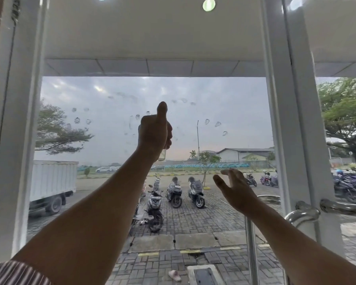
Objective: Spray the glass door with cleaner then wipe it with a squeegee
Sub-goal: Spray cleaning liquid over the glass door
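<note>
Your left hand (pixel 154 132) grips a spray bottle (pixel 162 156) against the droplet-marked glass door (pixel 224 99); right hand (pixel 236 190) spread, empty.

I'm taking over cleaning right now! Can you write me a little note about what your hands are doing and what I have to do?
Left hand: grips the small spray bottle, raised in front of the glass door, thumb up.
Right hand: open, fingers spread, holds nothing, lower and to the right.
Done: some spraying; droplets dot the upper part of the glass.
Left: perhaps more spray lower down, then all the wiping. No squeegee is in view, so find it first.
</note>
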